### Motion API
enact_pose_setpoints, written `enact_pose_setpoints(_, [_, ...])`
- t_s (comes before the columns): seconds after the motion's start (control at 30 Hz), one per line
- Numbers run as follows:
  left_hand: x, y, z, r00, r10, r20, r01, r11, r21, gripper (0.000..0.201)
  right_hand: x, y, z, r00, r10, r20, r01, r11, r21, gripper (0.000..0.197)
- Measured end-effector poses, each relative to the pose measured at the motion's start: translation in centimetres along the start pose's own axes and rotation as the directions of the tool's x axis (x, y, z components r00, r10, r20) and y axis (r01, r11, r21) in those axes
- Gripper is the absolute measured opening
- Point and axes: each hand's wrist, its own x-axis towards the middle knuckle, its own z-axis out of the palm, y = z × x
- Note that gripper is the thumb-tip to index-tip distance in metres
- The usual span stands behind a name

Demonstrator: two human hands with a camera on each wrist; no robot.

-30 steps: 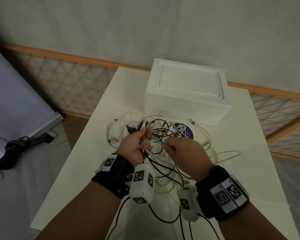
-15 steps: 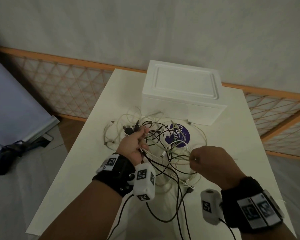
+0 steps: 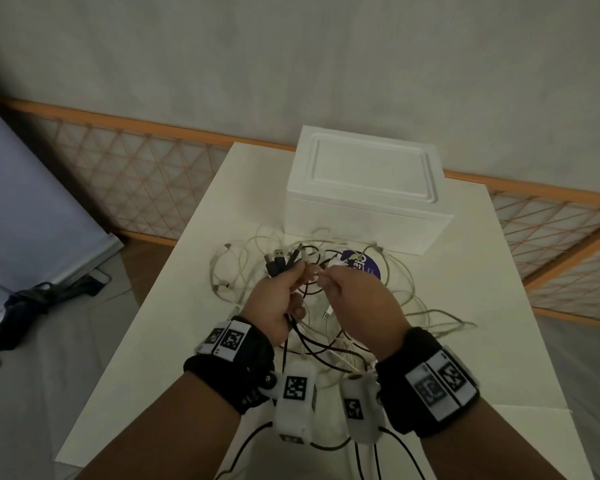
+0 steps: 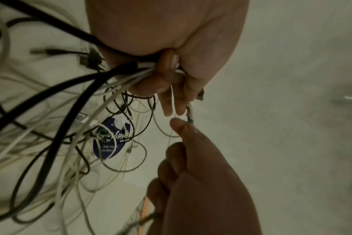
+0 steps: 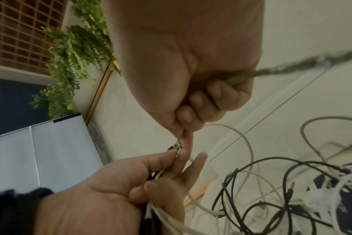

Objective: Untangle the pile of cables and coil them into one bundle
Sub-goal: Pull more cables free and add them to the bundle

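A person works above the middle of a white table [image 3: 499, 306], where the pile of cables [image 3: 326, 282] lies still largely tangled, white and black strands looping loose over a purple round label [image 3: 368, 266] in front of a white foam box [image 3: 368, 188] at the far edge. The left hand [image 3: 281, 303] grips a gathered sheaf of several black and white cables, their plugs sticking out past the fingers; the right hand [image 3: 357, 303] pinches one white cable's plug end [image 5: 176, 145] and brings it up against the left fingertips [image 4: 167, 109]. By this showing the work is at an early stage: a few ends are collected, most loops remain snarled, and no coiling has begun. Half a second earlier the right hand was out to the right, well apart from the left; now the two hands meet.
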Motion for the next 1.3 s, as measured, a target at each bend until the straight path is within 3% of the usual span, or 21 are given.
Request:
enact_pose_setpoints(0.1, [0.5, 0.3, -0.5, 0.994, 0.051, -0.098, -0.042, 0.995, 0.087, 0.025, -0.4, 0.4, -0.4, 0.997, 0.037, -0.071, -0.036, 0.999, 0.015, 0.025])
enact_pose_setpoints(0.2, [1.1, 1.1, -1.2, 0.989, 0.01, -0.15, -0.019, 0.998, -0.057, 0.021, -0.7, 0.7, -1.2, 0.989, 0.051, -0.141, -0.032, 0.99, 0.134, 0.023])
enact_pose_setpoints(0.3, [0.4, 1.4, -0.9, 0.999, -0.025, -0.044, 0.017, 0.983, -0.183, 0.02, -1.1, 0.7, -1.5, 0.986, -0.003, -0.167, 0.042, 0.973, 0.225, 0.022])
enact_pose_setpoints(0.43, [-1.0, 1.5, 0.7, 0.984, 0.034, 0.174, 0.017, 0.959, -0.284, 0.024, -1.5, 0.4, -0.7, 0.986, -0.098, -0.132, 0.121, 0.977, 0.176, 0.024])
enact_pose_setpoints(0.53, [-1.4, 1.7, 1.2, 0.992, 0.04, 0.122, 0.0, 0.952, -0.307, 0.018, -1.9, 0.0, -0.3, 0.975, -0.092, -0.2, 0.131, 0.973, 0.191, 0.026])
enact_pose_setpoints(0.67, [-1.3, 1.1, 0.5, 0.998, -0.038, 0.058, 0.054, 0.949, -0.31, 0.029, -2.7, -0.6, -0.5, 0.948, -0.066, -0.31, 0.143, 0.962, 0.234, 0.027])
enact_pose_setpoints(0.83, [-1.9, 0.5, 0.5, 0.992, -0.04, 0.119, 0.076, 0.946, -0.314, 0.038, -2.9, -1.1, 1.0, 0.972, -0.2, -0.12, 0.211, 0.974, 0.086, 0.036])
enact_pose_setpoints(0.97, [-2.1, 0.6, 0.5, 0.994, 0.001, 0.111, 0.026, 0.968, -0.248, 0.026, -3.5, -1.4, 1.0, 0.977, -0.197, -0.084, 0.195, 0.98, -0.03, 0.033])
enact_pose_setpoints(1.1, [-2.1, 0.6, -0.3, 0.998, 0.016, 0.069, 0.007, 0.945, -0.326, 0.031, -3.9, -1.4, 0.0, 0.996, -0.087, 0.027, 0.088, 0.996, -0.022, 0.036])
enact_pose_setpoints(1.2, [-1.7, 1.7, -2.5, 0.998, 0.047, -0.036, -0.058, 0.91, -0.409, 0.039, -4.4, 0.6, -1.5, 0.998, -0.046, 0.033, 0.049, 0.993, -0.108, 0.02])
enact_pose_setpoints(1.3, [-1.0, 3.6, -6.3, 0.989, 0.069, -0.129, -0.122, 0.877, -0.464, 0.044, -5.2, 4.2, -3.7, 0.993, 0.112, 0.038, -0.103, 0.977, -0.189, 0.02])
